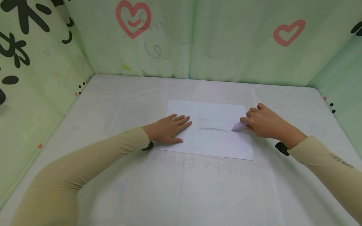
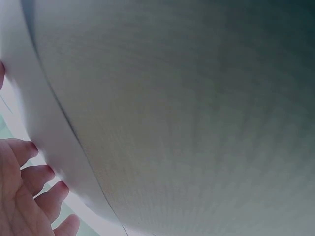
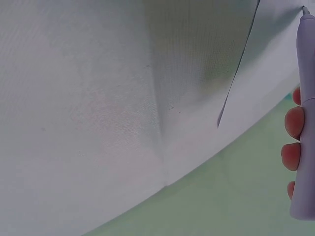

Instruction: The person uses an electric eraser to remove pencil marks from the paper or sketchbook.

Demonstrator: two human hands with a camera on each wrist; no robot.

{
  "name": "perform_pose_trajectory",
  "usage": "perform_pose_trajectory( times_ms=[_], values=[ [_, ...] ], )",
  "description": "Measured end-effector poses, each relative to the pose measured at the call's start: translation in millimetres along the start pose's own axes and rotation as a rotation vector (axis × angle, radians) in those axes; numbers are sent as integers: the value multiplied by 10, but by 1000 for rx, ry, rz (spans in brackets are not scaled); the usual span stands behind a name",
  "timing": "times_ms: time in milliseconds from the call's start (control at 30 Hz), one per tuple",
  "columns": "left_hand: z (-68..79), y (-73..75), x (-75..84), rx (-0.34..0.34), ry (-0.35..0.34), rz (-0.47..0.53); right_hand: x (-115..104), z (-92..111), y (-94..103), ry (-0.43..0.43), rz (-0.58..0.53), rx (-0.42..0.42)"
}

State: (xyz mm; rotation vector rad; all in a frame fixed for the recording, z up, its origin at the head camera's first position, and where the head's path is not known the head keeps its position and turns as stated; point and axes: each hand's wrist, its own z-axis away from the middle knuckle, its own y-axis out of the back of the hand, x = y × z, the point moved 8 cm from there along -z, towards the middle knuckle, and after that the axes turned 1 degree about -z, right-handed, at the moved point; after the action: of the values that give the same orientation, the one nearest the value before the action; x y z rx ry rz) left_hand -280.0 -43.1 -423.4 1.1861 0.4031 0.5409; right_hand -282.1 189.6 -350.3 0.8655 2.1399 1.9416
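A white sheet of paper (image 1: 220, 144) lies on the table. My left hand (image 1: 169, 129) rests flat on its left part with the fingers spread. In the left wrist view, the left hand's fingers (image 2: 51, 201) show at the lower left edge. My right hand (image 1: 264, 123) grips a thick lavender pen-shaped tool (image 1: 239, 126) at the sheet's right side. The tool's small grey tip touches the paper at the right end of a thin grey line (image 1: 215, 128). Whether that line is drawn or cut, I cannot tell. The right wrist view shows curled fingers (image 3: 294, 122) behind the tool's barrel (image 3: 306, 157).
A pale cloth with faint print covers the table (image 1: 181, 188). Green curtains (image 1: 226, 47) with red hearts and black shapes stand along the back and both sides. Dark wrist devices (image 1: 282, 148) sit at both sleeves.
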Motion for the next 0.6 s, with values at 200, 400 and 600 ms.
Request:
perform_pose_trajectory(
  times_ms=[200,400,600],
  values=[
    [-1,-5,-4,0,2,3,-9,-28,-15,-10,-5,-18],
    [3,5,3,1,-2,9,-8,-71,-50,-27,-1,-72],
    [-1,15,7,-6,1,10,-9,-95,-33,-8,4,-20]
  ],
)
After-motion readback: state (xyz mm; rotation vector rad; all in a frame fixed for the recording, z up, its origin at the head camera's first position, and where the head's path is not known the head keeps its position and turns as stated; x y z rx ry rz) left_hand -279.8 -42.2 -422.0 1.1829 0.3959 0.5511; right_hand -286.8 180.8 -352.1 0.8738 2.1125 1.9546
